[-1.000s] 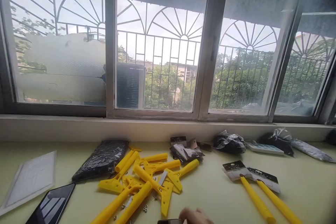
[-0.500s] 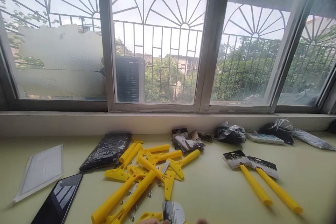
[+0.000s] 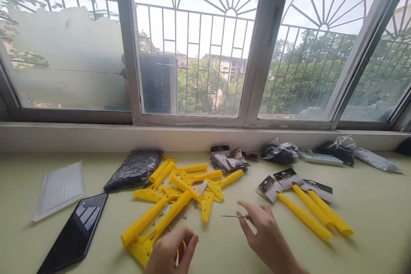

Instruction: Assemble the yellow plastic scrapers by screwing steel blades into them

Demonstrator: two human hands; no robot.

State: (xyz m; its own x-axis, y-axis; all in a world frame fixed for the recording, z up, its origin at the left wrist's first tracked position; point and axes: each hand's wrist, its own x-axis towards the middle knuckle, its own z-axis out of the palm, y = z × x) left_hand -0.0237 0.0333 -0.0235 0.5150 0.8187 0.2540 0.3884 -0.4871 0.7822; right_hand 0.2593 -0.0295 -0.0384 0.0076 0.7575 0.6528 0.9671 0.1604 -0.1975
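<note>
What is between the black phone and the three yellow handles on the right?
The head view shows yellow scrapers, nuts, the left hand, and the right hand holding a thin metal piece.

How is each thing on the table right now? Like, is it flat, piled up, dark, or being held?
Phone: flat, screen dark
Yellow tools: piled up
Small nuts: loose
Yellow handles: lying down, cards at far ends
Black packet: lying down
Thin metal rod: held by right hand
Left hand: curled, grip unclear
</note>
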